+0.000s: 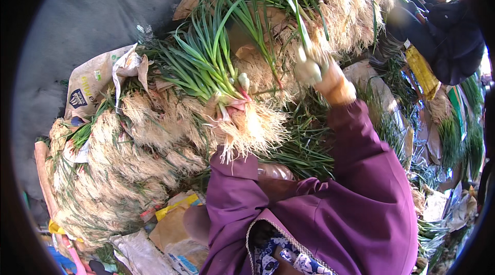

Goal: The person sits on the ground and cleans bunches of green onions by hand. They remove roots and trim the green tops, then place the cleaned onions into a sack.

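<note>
My left hand (244,82) grips a bunch of spring onions (206,58). Their green leaves fan out to the upper left, and pale stringy roots hang over my wrist. Most of that hand is hidden behind the roots and reddish stems; a pale-covered thumb tip shows. To the right, my right hand (326,76) is raised, smeared by motion, with similar pale coverings on its fingertips. Its fingers are closed round a spring onion (299,12) whose long leaf points up, away from me. The two hands are apart.
Heaped spring onions with matted roots (113,161) lie at left; another pile (340,12) lies at the far side. Loose green leaves (309,135) cover the ground between my arms. A printed sack (93,81) lies far left. At upper right is a person in dark clothing (443,37).
</note>
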Available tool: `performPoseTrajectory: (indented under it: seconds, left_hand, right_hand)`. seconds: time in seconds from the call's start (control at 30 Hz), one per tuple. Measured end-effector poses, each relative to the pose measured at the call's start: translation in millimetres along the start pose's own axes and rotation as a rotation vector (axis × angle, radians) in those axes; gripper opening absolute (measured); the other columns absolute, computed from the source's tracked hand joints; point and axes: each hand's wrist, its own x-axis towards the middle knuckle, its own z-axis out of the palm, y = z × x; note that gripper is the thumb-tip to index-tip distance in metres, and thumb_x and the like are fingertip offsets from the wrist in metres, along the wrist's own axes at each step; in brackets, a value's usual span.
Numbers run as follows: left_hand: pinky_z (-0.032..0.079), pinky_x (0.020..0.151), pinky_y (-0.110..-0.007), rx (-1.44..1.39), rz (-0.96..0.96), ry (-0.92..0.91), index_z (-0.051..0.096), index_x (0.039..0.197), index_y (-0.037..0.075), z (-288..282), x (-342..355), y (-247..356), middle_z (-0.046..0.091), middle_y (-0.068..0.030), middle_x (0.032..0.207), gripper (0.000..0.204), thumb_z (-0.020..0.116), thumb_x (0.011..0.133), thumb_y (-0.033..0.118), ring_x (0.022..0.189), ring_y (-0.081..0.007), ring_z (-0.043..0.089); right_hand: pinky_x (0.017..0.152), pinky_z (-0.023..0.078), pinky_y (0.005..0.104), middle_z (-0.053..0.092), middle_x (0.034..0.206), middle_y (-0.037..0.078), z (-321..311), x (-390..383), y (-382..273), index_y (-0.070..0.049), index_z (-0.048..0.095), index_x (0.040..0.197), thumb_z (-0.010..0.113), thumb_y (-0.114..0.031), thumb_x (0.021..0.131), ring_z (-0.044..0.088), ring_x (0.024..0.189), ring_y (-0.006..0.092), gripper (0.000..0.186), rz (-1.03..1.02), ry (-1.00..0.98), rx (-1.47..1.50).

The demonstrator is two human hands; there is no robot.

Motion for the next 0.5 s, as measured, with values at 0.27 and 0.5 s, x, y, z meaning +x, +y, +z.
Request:
performPoseTrajectory:
  seconds: [0.27,0.5]
  left_hand:
    - [0.056,0.07,-0.033,0.018,0.288,0.427,0.045,0.124,-0.005,60,26,-44,0.057,-0.0237,0.107,0.047,0.062,0.086,0.017,0.087,-0.0257,0.061]
    - [0.052,0.069,-0.033,0.307,0.112,0.641,0.048,0.116,-0.008,88,33,-68,0.06,-0.0208,0.097,0.046,0.06,0.084,0.023,0.075,-0.024,0.059]
  right_hand:
    - [0.074,0.053,0.0393,0.068,0.098,0.014,-25,-159,55,-0.01,0.066,0.105,0.062,-0.024,0.086,0.066,0.088,0.0331,0.024,0.865,-0.304,-1.821]
    - [0.073,0.053,0.0379,0.067,0.087,0.014,18,-6,57,-0.009,0.063,0.107,0.065,-0.026,0.085,0.066,0.081,0.0292,0.028,0.246,0.37,-1.604]
